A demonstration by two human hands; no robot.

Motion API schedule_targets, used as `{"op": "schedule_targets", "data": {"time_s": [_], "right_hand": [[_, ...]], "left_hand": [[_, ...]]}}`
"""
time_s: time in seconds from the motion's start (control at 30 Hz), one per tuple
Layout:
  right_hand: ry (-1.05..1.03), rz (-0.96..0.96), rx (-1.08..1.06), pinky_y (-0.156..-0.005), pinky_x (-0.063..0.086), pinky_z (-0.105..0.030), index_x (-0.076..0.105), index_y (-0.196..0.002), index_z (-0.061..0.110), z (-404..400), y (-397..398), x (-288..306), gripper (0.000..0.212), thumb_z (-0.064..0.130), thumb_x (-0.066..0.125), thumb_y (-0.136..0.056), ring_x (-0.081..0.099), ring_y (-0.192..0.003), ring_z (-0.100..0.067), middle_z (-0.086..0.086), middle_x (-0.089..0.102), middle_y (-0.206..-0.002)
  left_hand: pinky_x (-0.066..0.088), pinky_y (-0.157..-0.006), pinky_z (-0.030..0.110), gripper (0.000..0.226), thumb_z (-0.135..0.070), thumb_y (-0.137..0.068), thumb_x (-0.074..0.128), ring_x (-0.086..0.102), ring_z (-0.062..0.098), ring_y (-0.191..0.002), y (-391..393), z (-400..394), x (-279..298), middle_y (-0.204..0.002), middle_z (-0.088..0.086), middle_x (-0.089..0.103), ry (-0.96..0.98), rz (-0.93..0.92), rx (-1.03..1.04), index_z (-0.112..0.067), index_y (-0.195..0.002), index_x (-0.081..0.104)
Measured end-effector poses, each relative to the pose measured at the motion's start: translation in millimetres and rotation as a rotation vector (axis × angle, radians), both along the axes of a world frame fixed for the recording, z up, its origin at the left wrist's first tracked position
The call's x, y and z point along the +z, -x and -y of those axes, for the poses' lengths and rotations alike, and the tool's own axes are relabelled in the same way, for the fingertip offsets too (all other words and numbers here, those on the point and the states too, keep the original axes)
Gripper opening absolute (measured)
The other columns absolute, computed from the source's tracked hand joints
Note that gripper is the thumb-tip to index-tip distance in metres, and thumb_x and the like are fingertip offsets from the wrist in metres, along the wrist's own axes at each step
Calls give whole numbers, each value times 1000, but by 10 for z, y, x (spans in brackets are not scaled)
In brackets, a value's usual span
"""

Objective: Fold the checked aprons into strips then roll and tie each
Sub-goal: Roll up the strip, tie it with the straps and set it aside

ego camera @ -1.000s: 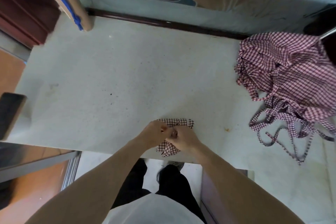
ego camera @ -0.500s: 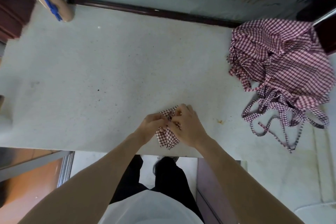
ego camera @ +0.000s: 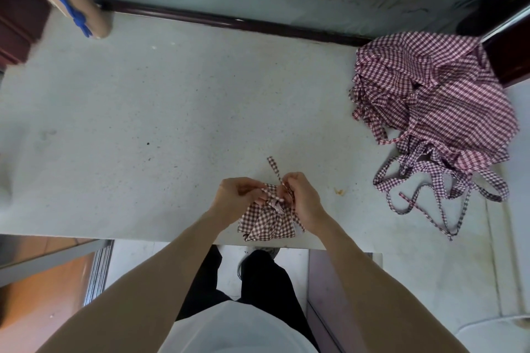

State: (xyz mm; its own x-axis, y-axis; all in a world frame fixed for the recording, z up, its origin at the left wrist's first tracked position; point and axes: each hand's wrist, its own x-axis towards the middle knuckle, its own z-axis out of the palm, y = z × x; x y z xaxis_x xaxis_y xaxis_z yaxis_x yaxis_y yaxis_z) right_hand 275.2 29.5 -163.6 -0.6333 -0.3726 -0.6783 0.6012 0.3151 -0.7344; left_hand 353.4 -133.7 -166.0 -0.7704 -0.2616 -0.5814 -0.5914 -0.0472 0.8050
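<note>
Red-and-white checked apron bundle (ego camera: 268, 221) and heap (ego camera: 433, 100), pale grey speckled table (ego camera: 160, 112).

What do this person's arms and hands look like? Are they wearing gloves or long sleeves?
No gloves: the left hand and right hand are bare, with no rings or watch visible. Both forearms are uncovered as far as the view shows, so no long sleeves. Lower down are a white top and dark trousers.

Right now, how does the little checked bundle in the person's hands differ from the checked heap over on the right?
The rolled apron is one compact bundle at the table's near edge; the pile of aprons is a loose, crumpled heap near the far right corner. The rolled apron is gripped by the left hand and right hand; the pile lies untouched, its ties trailing across the table. Both share the same red-and-white check.
</note>
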Motion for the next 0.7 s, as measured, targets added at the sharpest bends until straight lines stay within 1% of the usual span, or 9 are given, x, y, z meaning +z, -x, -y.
{"op": "schedule_targets", "data": {"time_s": [0.03,0.1,0.17,0.27,0.33,0.47,0.53,0.6,0.7], "right_hand": [[-41,-37,7,-65,47,-26,52,-105,11,-1,1,-7,10,13,43,-100,56,-66,-13,-1,61,-71],[-90,-109,10,-68,52,-25,56,-110,11,-17,-16,-17,12,10,49,-100,64,-70,-12,-1,69,-76],[-105,-147,-20,-67,53,-19,64,-105,10,-13,-46,-24,11,8,56,-98,68,-70,-8,3,74,-79],[-122,-224,-48,-71,55,-20,73,-93,16,-24,-82,-28,12,7,65,-92,71,-77,-8,5,76,-83],[-116,-296,18,-78,56,-22,74,-86,26,-21,-97,-25,18,8,70,-88,71,-83,-7,8,76,-85],[-128,-381,143,-85,57,-27,75,-86,32,-23,-147,-22,17,15,74,-86,71,-87,-5,10,76,-89],[-124,-397,133,-86,57,-28,76,-89,31,-53,-167,-32,17,14,74,-86,71,-87,-5,10,76,-90],[-103,-405,126,-85,58,-28,78,-94,24,-102,-188,-36,14,12,72,-88,72,-88,-5,9,77,-91],[-91,-414,172,-86,57,-28,78,-102,18,-176,-230,-44,19,7,67,-90,71,-91,-5,8,77,-95]], "left_hand": [[55,-69,17,11,3,-86,67,73,15,-68,1,-6,9,-72,3,75,11,-9,18,-3,-94,73],[53,-68,14,10,0,-87,67,72,14,-69,9,-54,33,-71,2,75,29,-17,22,-5,-93,73],[54,-70,15,9,-5,-87,69,72,16,-72,9,-77,45,-75,3,75,23,-10,3,-7,-94,74],[55,-73,16,11,-8,-86,72,71,15,-71,3,-84,74,-76,6,75,-11,-6,-32,-9,-96,76],[55,-73,16,15,-6,-84,74,72,16,-71,6,-98,98,-76,8,75,-29,-17,-48,-9,-99,75],[51,-77,12,34,-6,-79,78,73,17,-77,14,-153,104,-73,7,75,-15,-8,-92,-16,-110,67],[50,-76,10,38,-6,-79,77,73,15,-80,9,-176,89,-73,7,75,-27,5,-107,-19,-113,65],[51,-76,11,37,-7,-79,77,73,15,-81,-6,-192,70,-73,7,75,-15,23,-114,-18,-113,66],[55,-70,18,26,-5,-78,79,74,20,-72,-43,-233,67,-72,10,75,2,24,-65,-4,-101,69]]}}
